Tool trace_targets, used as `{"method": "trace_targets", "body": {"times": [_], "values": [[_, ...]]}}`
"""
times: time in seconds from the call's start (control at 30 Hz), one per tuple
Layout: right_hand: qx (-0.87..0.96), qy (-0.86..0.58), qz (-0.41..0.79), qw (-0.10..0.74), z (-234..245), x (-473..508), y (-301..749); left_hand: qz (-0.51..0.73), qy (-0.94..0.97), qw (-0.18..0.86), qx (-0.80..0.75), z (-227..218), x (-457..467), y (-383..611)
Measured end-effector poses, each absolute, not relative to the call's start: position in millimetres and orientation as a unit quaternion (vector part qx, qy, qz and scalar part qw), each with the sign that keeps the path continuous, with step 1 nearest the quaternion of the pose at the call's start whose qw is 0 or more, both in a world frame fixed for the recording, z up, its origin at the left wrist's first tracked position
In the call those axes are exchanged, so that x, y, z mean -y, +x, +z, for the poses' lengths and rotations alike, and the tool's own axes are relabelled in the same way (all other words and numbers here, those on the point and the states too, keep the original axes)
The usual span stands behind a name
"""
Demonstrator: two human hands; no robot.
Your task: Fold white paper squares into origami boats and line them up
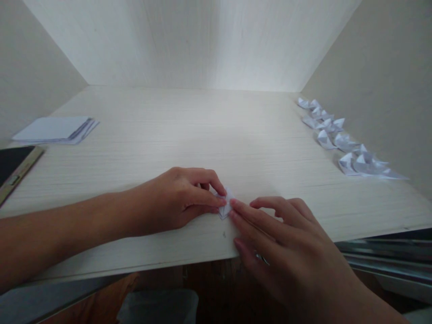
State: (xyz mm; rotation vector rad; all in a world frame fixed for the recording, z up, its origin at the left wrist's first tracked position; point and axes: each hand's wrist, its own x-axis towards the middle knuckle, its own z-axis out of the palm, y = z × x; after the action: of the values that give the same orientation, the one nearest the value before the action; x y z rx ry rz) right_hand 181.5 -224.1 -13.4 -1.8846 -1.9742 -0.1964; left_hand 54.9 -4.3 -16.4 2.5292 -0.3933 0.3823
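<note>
A small piece of folded white paper (pixel 228 208) lies near the front edge of the table, between my two hands. My left hand (pixel 184 198) comes in from the left, its fingertips closed down on the paper's left side and partly covering it. From the lower right, my right hand (pixel 280 234) reaches in with its fingers stretched out. Two of its fingertips touch the paper's right edge, while the thumb stays apart, lower down near the table edge. The paper's exact shape is partly hidden under the fingers.
Several folded paper boats (pixel 344 141) stand in a line along the right wall. A stack of white paper sheets (pixel 54 129) lies at the left, with a dark, gold-edged device (pixel 20 168) in front of it. Panels close in the table (pixel 189 117) at the back and sides.
</note>
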Motion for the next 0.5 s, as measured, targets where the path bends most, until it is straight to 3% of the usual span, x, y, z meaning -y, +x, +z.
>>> {"method": "trace_targets", "body": {"times": [0.2,0.37,0.5], "values": [[0.608,-0.71,0.047,0.352,-17,207,187,0.123,0.934,0.306,0.137,-19,2,55],[0.559,-0.737,0.091,0.369,-13,195,190,0.112,0.932,0.32,0.125,-19,-1,56],[0.611,-0.713,0.063,0.337,-13,192,194,0.112,0.927,0.338,0.119,-20,-2,56]]}}
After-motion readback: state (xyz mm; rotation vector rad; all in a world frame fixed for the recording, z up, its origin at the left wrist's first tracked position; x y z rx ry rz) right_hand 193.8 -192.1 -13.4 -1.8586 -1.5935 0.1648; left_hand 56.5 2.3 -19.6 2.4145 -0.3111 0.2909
